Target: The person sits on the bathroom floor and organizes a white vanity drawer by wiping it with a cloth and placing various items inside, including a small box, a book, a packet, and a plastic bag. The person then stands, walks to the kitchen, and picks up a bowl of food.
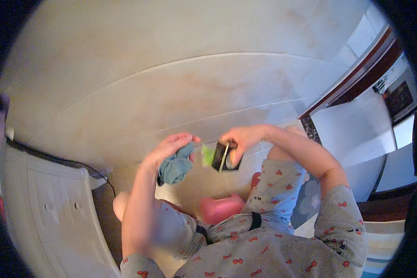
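Observation:
My left hand (172, 147) holds a bunched teal cloth (175, 166), its folds hanging below the fingers. A darker patch shows at the cloth's lower left edge. To the right, my right hand (241, 139) grips a small black object (218, 159) from above. A thin pale strip runs down across this object, and motion blur hides what it is. Something bright green (207, 155) shows at its left side, also blurred; whether the two are joined I cannot tell. A gap separates the cloth from the green item.
A pink plastic stool (219, 208) is between my legs on the tiled floor. Pale tiled wall (194, 90) rises ahead. At left stands a white cabinet (60, 194) with a dark cable (73, 160) behind it. A dark-red doorframe (351, 73) and a grey patterned mat (305, 198) are at right.

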A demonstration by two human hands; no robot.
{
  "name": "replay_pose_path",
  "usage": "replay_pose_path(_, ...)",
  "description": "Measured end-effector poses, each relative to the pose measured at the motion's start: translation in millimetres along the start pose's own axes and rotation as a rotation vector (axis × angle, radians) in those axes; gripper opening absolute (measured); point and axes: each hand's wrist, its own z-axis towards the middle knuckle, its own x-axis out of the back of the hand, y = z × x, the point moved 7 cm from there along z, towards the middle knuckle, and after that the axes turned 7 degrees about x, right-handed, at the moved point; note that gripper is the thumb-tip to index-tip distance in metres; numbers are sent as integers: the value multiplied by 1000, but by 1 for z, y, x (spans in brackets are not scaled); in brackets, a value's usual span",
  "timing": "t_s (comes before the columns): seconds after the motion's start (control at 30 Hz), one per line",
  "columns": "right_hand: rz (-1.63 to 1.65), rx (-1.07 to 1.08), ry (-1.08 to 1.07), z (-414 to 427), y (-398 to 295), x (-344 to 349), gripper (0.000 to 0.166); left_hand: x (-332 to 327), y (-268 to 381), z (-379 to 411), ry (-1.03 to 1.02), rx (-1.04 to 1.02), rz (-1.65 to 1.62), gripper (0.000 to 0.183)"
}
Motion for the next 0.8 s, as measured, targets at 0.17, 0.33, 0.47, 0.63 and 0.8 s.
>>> replay_pose_path(0.17, -226, -38, -331, 13, 68, -50, 50, 2, -20, 15, -31, 159, 0, 36)
replay_pose_path(0.33, -143, -128, -368, 4, 122, -78, 47, -3, -24, 22, -98, 255, -14, 33)
replay_pose_path(0.47, -185, -97, -600, 32, 140, -98, 48, 24, -40, 15, -60, 250, -19, 33)
replay_pose_path(0.63, 128, 42, -525, 61, 151, -126, 42, 20, -31, 30, -143, 125, 190, 39)
replay_pose_path(0.8, 834, -465, -454, 82, 73, -148, 36, 41, -14, 12, -3, 39, 266, 43)
